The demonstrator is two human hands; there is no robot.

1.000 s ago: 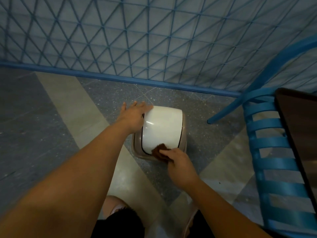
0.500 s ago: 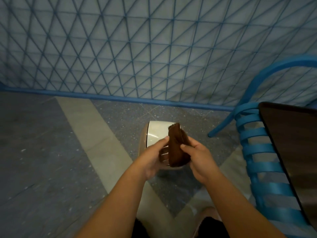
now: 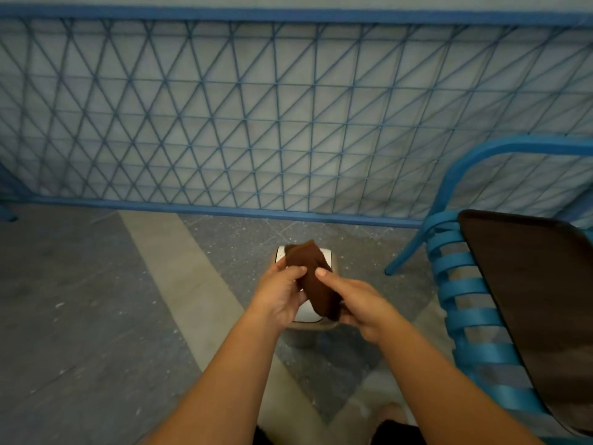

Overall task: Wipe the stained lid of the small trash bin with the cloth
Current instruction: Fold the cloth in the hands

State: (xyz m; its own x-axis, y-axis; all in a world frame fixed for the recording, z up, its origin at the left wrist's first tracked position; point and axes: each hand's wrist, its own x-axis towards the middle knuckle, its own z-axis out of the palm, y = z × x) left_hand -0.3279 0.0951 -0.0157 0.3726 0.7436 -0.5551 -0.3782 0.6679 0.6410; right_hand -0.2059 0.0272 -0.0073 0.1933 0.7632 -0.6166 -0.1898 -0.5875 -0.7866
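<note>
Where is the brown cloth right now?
In the head view, the brown cloth is low in the middle, held up between the left hand and right hand, in front of the small white-lidded bin on the floor.

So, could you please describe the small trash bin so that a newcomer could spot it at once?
Find the blue lattice fence, then the floor before it. The trash bin stands there, left of the blue chair, behind the cloth. Only it has a white lid.
</note>
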